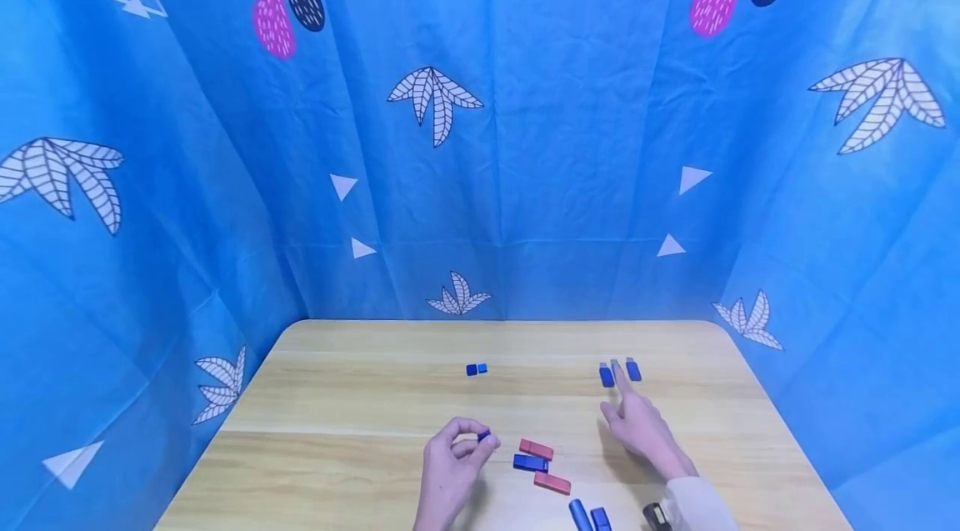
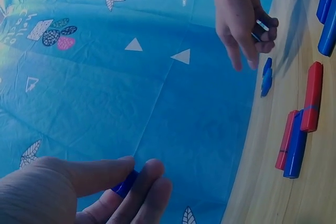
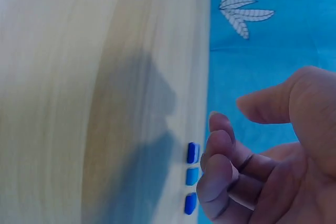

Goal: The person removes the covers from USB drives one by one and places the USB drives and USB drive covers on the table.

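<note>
My left hand (image 1: 452, 464) pinches a small blue cap (image 1: 483, 436) between thumb and fingers above the table; in the left wrist view the fingers hide most of the cap (image 2: 126, 183). At the back right, three blue USB sticks (image 1: 606, 375) stand in a row, silver plugs pointing away. My right hand (image 1: 642, 428) is over this row, its index finger at the middle stick and partly covering it. Seen in the right wrist view, nothing is between the loosely bent fingers (image 3: 218, 174), beside the three sticks (image 3: 192, 152). Two small blue caps (image 1: 472, 369) lie at the back centre.
Between the hands lie a red stick (image 1: 536, 448), a blue stick (image 1: 531, 463) and another red stick (image 1: 552, 483), close together. Two more blue sticks (image 1: 580, 515) lie at the front edge. A patterned blue curtain (image 1: 570, 281) surrounds the wooden table (image 1: 337, 406).
</note>
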Available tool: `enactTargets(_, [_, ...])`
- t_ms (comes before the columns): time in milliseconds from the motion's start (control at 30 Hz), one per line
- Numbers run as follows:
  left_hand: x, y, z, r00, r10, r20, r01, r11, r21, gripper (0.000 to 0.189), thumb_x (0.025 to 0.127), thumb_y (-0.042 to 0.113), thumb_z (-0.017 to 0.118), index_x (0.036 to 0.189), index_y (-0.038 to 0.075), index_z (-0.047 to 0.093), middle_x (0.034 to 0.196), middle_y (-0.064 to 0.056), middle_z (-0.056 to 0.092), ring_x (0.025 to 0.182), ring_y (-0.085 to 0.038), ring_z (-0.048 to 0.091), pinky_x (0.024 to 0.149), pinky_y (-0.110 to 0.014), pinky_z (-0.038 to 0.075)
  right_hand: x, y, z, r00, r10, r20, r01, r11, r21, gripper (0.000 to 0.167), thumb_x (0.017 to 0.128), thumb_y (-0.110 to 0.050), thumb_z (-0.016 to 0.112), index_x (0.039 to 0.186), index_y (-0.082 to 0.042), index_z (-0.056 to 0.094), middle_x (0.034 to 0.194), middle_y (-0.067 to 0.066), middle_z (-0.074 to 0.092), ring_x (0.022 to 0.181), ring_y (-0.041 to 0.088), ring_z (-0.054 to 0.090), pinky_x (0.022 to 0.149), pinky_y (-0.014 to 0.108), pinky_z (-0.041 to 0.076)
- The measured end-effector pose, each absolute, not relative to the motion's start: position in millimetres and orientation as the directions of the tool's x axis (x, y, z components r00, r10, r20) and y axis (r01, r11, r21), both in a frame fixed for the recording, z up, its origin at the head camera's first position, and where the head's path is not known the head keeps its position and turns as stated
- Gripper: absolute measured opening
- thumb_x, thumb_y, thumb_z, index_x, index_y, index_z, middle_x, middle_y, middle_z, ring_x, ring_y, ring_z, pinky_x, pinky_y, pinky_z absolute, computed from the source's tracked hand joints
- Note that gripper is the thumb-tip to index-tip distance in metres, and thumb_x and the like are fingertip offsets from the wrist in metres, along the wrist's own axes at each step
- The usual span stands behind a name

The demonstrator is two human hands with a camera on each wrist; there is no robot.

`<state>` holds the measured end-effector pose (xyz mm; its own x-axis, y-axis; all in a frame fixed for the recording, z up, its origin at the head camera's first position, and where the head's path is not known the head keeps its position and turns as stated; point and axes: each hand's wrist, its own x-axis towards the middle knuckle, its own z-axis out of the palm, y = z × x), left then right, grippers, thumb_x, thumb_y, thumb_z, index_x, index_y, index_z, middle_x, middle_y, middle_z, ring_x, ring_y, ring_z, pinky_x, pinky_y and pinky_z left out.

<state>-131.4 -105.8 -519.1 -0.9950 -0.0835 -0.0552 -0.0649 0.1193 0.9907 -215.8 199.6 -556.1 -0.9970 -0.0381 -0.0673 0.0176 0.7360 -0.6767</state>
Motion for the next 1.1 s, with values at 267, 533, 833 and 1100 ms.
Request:
enactTargets(267, [-146.3,-104.2,-516.5,-0.994,-0.08,0.07,0.058,0.143,0.988,0.02,0.086,0.013,0.079,0.096,0.001,0.067,0.094,-0.013,0.078,0.08,-0.019,0.077,0.075,-0.02,0.06,-204.3,193.8,-540.2,-0.998,-0.062,-0.03,-0.023,0.713,-0.701,0.082,0.1,-0.021,0.061,0.163,-0.009,0.009,0.063,-0.001,0.056,0.05,0.011,0.048,0.044,0.025,0.041])
enactTargets(533, [-170.1,-102.8,-513.6,-0.986,-0.046,0.16,0.145,0.233,0.962,0.013,0.093,0.012,0.072,0.098,0.002,0.065,0.096,-0.016,0.077,0.082,-0.014,0.077,0.078,-0.018,0.06,-189.5,192.5,-523.9,-0.998,-0.065,0.002,-0.049,0.728,-0.683,0.078,0.1,-0.02,0.061,0.161,-0.003,0.016,0.069,-0.002,0.058,0.055,0.01,0.049,0.052,0.024,0.043])
enactTargets(833, [-205.8,-97.1,-511.9,-0.936,0.047,0.348,0.324,0.495,0.806,0.006,0.092,0.008,0.071,0.09,0.006,0.066,0.087,-0.008,0.076,0.077,-0.015,0.072,0.071,-0.019,0.058,-169.0,184.0,-512.5,-0.996,-0.086,0.01,-0.068,0.709,-0.702,0.075,0.097,-0.015,0.065,0.159,-0.002,0.026,0.063,-0.004,0.056,0.05,0.007,0.047,0.05,0.022,0.042])
enactTargets(1100, [-247.7,-94.7,-519.4,-0.937,0.119,0.329,0.316,0.693,0.647,0.007,0.09,0.016,0.075,0.091,0.013,0.069,0.093,-0.004,0.074,0.092,-0.023,0.066,0.085,-0.039,0.054,-158.8,174.8,-512.0,-0.992,-0.125,0.007,-0.093,0.697,-0.711,0.075,0.097,-0.018,0.066,0.158,-0.001,0.027,0.065,-0.003,0.058,0.05,0.007,0.047,0.049,0.022,0.043])
